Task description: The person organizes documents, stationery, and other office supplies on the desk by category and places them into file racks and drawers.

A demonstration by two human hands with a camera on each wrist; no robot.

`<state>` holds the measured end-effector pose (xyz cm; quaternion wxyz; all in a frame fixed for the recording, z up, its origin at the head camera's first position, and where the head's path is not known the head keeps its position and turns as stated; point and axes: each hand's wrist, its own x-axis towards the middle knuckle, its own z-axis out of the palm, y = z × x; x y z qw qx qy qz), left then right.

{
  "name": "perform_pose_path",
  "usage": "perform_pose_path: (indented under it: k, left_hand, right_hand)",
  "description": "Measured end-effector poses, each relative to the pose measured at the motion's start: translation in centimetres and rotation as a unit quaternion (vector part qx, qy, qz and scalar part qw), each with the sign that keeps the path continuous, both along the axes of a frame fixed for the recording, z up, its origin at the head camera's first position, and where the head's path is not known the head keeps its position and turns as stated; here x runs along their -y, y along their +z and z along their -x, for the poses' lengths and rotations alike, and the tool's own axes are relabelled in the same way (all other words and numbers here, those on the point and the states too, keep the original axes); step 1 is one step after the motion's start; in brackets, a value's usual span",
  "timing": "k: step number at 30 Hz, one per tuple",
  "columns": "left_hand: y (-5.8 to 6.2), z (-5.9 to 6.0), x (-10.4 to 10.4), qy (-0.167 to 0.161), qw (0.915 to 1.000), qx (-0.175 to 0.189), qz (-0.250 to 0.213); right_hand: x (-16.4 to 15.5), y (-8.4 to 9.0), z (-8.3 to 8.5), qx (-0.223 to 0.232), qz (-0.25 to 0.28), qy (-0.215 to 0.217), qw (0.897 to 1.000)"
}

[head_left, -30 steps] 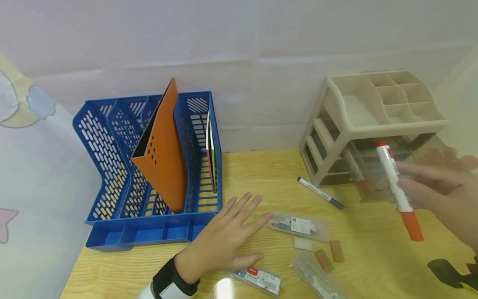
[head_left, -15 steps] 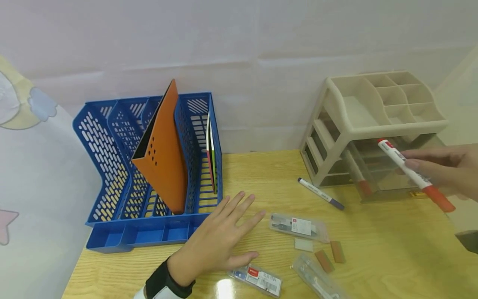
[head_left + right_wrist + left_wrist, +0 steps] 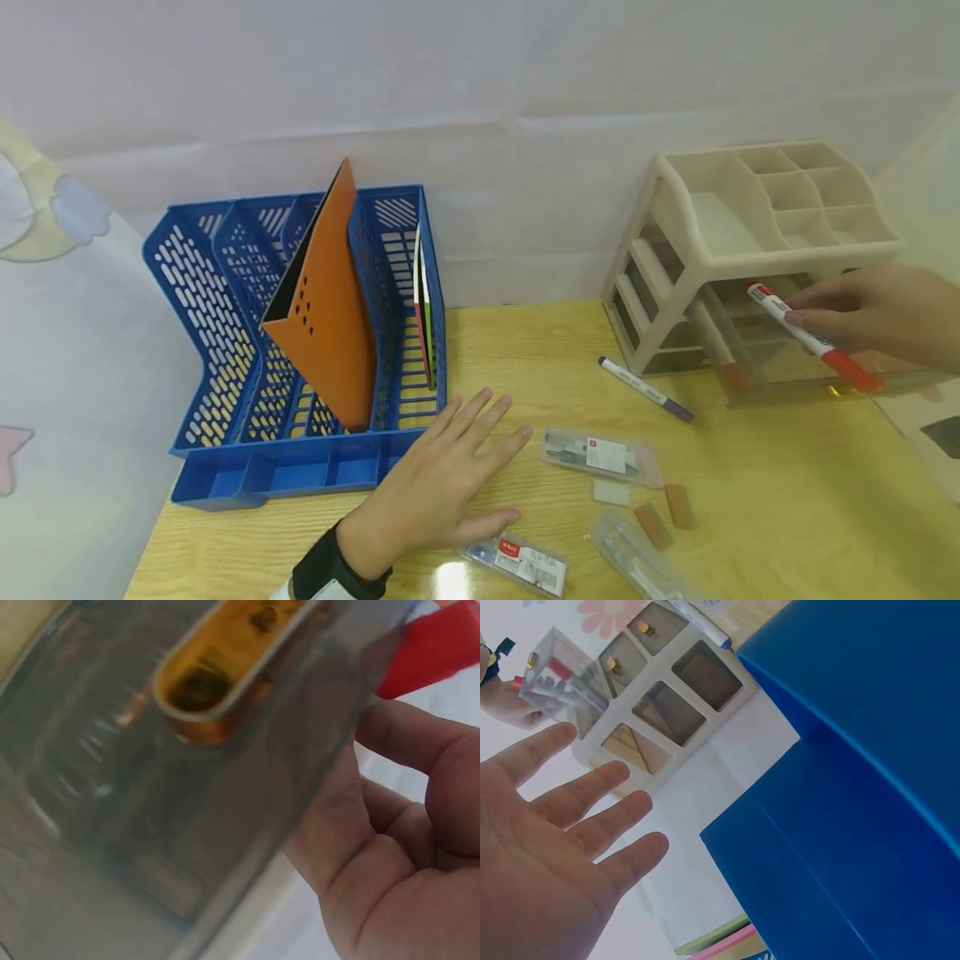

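Observation:
My right hand (image 3: 877,315) pinches a white whiteboard marker with red ends (image 3: 801,333) between thumb and fingers. It is at the pulled-out top drawer (image 3: 783,390), a clear one in the beige desktop organizer (image 3: 718,260). In the right wrist view, the drawer's gold handle (image 3: 202,729) is close to the camera, and one red end of the marker (image 3: 439,651) shows beyond the drawer's edge. My left hand (image 3: 442,483) is spread with nothing in it, beside the blue file rack (image 3: 300,475); its palm (image 3: 540,862) shows in the left wrist view.
A blue-capped marker (image 3: 643,388) lies before the organizer. Clear plastic cases (image 3: 600,455), a white eraser (image 3: 611,492) and two brown blocks (image 3: 652,525) lie on the wooden table. An orange folder (image 3: 337,333) and thin booklets (image 3: 423,325) stand in the rack.
My right hand has carried the red marker from in front of the drawer up and inward over it, tilting the marker flatter. The left hand has shifted slightly left, still spread.

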<state>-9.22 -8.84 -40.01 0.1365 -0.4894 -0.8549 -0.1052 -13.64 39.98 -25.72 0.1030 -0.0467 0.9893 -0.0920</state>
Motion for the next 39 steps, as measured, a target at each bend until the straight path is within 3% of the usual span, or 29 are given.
perform_pose_path:
  k: [5, 11, 16, 39]
  left_hand:
    - [-0.1, 0.0, 0.0, -0.007, 1.0, -0.001, 0.003]
    - [-0.1, 0.0, 0.0, -0.004, 1.0, 0.002, 0.007]
    - [-0.2, 0.1, 0.0, 0.002, 0.9999, 0.0, 0.011]
    - [-1.1, -0.1, -0.3, 0.019, 0.9994, 0.01, 0.027]
  right_hand:
    - [0.6, -0.3, 0.9, 0.012, 0.049, 0.001, 0.999]
    - [1.4, -0.3, 1.7, -0.004, 0.067, -0.002, 0.998]
    - [1.9, -0.7, 2.1, 0.024, 0.101, -0.006, 0.995]
    - [3.8, -2.6, 1.8, -0.009, 0.027, 0.044, 0.999]
